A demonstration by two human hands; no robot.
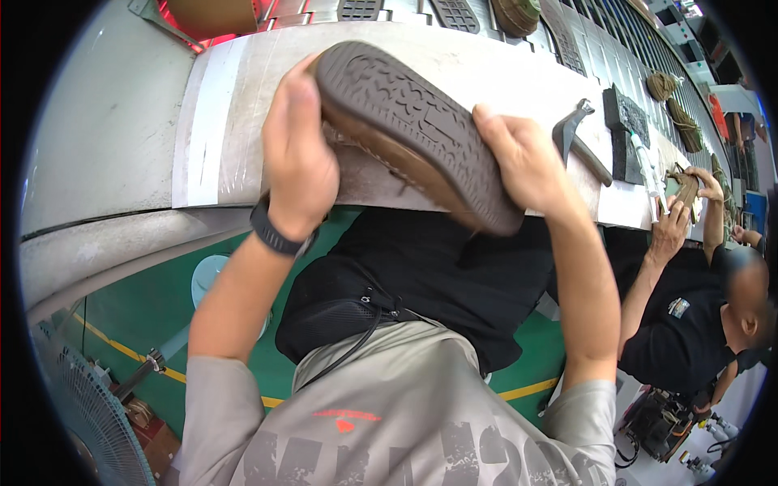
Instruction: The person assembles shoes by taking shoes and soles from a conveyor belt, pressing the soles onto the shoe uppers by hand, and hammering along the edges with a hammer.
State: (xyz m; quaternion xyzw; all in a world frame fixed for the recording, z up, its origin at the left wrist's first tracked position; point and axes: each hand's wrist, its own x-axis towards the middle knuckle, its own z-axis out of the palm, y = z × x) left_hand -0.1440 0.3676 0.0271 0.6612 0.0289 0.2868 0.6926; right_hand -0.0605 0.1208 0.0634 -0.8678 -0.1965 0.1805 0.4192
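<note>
A brown shoe [421,121] is held up over the near edge of the workbench, its dark treaded sole turned up and its brown upper facing down toward me. My left hand [298,154] grips one end of it, slightly blurred. Around the other end closes my right hand [519,158], thumb on the sole's edge. Most fingers of both hands are hidden behind the shoe. On the bench to the right of my right hand lie a black-handled tool with a metal head [574,125] and a dark bar-like piece [592,162].
A white-topped bench [235,121] runs before me. Behind it, a conveyor carries soles [455,14] and shoes [515,16]. At right stand a black block [626,121] and a co-worker [689,316] handling a shoe [685,190]. A fan [93,413] stands at lower left.
</note>
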